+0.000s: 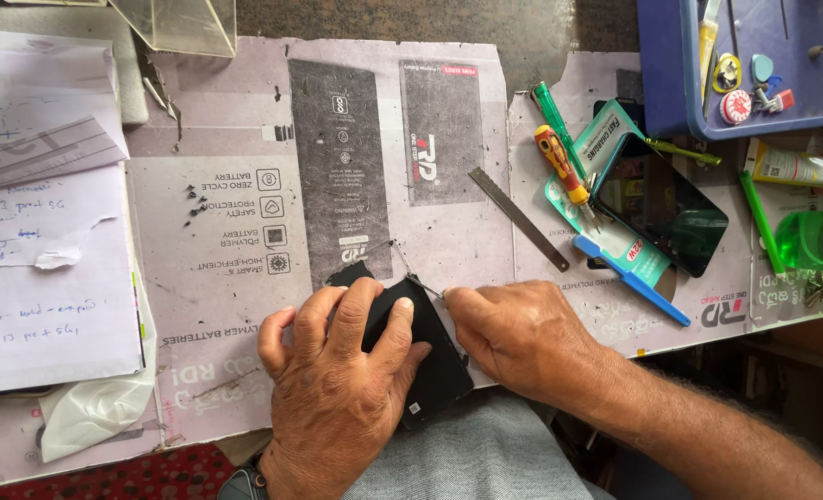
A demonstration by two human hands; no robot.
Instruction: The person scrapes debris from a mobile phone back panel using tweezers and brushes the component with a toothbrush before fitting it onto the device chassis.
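My left hand [337,380] lies flat over a black phone-sized device [434,366] at the near edge of the work mat, pressing it down. My right hand [522,338] pinches a pair of thin metal tweezers [409,267]. Their tips point up and left, at the device's top edge. A small black flap [349,274] sticks out just above my left fingers.
A metal ruler [519,218], a red-and-yellow screwdriver [564,174], a green one [553,116], a blue pry tool [630,280] and a black phone screen [659,204] lie to the right. A blue parts tray [661,65] sits top right, handwritten papers [41,222] left, tiny screws [192,202] on the mat.
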